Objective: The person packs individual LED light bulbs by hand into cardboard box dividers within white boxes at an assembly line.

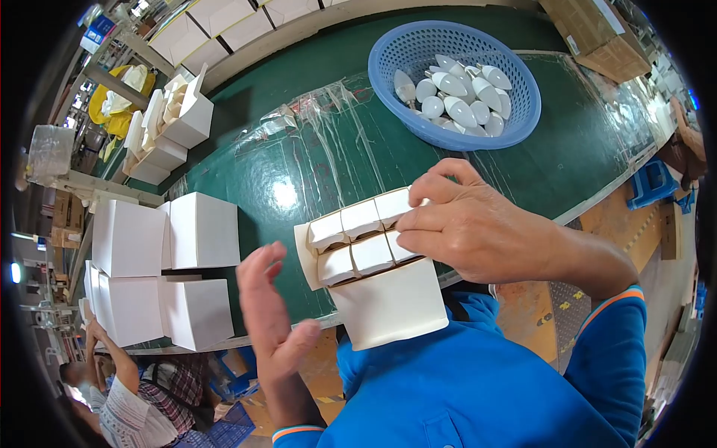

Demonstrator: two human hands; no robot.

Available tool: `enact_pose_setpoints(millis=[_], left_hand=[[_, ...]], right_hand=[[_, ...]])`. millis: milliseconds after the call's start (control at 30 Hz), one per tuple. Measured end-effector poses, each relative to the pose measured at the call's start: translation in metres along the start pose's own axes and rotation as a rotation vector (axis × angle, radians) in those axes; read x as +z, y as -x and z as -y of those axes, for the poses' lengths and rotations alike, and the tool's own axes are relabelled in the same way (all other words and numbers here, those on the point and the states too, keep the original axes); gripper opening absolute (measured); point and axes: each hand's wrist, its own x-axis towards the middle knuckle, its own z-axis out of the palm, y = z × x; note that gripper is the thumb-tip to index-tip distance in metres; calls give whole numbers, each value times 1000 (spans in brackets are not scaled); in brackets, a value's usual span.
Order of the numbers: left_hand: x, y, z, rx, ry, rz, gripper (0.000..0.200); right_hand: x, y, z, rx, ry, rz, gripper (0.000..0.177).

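An open white carton (388, 306) stands at the table's near edge, its lid flap folded down toward my body. Packed inside it in two rows are several small white boxes (361, 218). The curled fingers of my right hand (467, 228) pinch at the small boxes at the carton's right end, and they hide part of those boxes. My left hand (272, 313) is raised to the left of the carton, its fingers apart and nothing in it.
A blue plastic basket (381, 75) with several white light bulbs (455, 93) stands at the back. Closed white cartons (202, 231) are grouped at left, with opened ones (187, 112) behind. A brown cardboard box (597, 41) is at back right. Another person (134, 396) sits at lower left.
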Motion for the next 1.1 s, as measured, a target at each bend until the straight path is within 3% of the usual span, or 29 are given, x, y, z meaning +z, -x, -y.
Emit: enact_pose_setpoints(millis=[33,67,133,167,300,400,500,633,700,767,900,1100], left_hand=[[0,-3,-10,108,-62,-71,63],[2,-8,-20,109,-69,-69,63],[18,-26,-35,252,-479,185,32],[37,-35,-43,327,-555,163,24],[58,-56,-45,375,-810,382,34],[59,-68,-44,371,-907,496,34],[58,-80,-45,270,-881,601,43],[56,-82,-34,333,-912,692,48],[56,-81,-33,310,-904,673,48],[56,-81,-32,295,-893,653,49],[51,-76,-31,335,-943,601,45],[47,-66,-35,336,-1049,545,38]], right_hand=[[3,1,0,-23,13,-35,10],[5,1,1,-48,28,-70,13],[7,1,5,-34,155,-104,17],[7,1,5,-16,284,-130,20],[1,7,-2,47,171,-153,26],[-2,11,-11,120,-33,-30,32],[7,9,-23,97,-101,-71,27],[7,8,-24,211,-328,-98,29],[5,8,-22,234,-374,-119,30],[3,6,-21,216,-307,51,37],[3,4,-19,211,-254,68,37],[10,2,-20,99,-223,4,26]])
